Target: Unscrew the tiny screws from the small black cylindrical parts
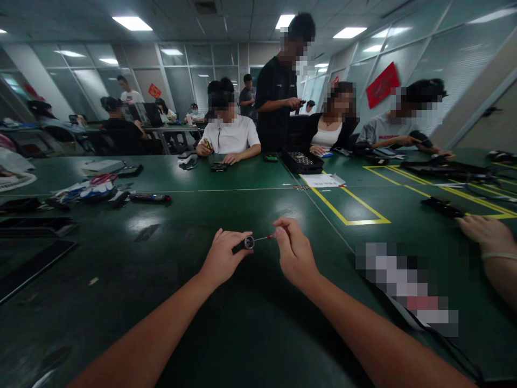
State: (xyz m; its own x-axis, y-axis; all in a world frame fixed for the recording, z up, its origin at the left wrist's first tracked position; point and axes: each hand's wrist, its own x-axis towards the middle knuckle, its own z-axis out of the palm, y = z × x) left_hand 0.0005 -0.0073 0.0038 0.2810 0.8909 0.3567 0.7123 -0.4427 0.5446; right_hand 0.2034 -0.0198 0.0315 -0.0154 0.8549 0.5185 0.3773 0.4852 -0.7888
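Note:
My left hand (222, 253) is closed on a small dark cylindrical part (249, 242), held between thumb and fingers with its silver-rimmed round end facing me. Pinched in my right hand (297, 252) is a small screwdriver (270, 237) with a red handle. Its thin shaft points left, and the tip meets or lies very close to the round end; contact is too small to make out. Both hands are above the green table (238, 334).
To the left lie a black-and-red pen-shaped tool (151, 198) and a heap of gloves (95, 188). A black tray (301, 160) stands at the far side. Another person's hand (490, 237) reaches in at right, near a blurred-out flat object (404, 285). Several people sit or stand beyond.

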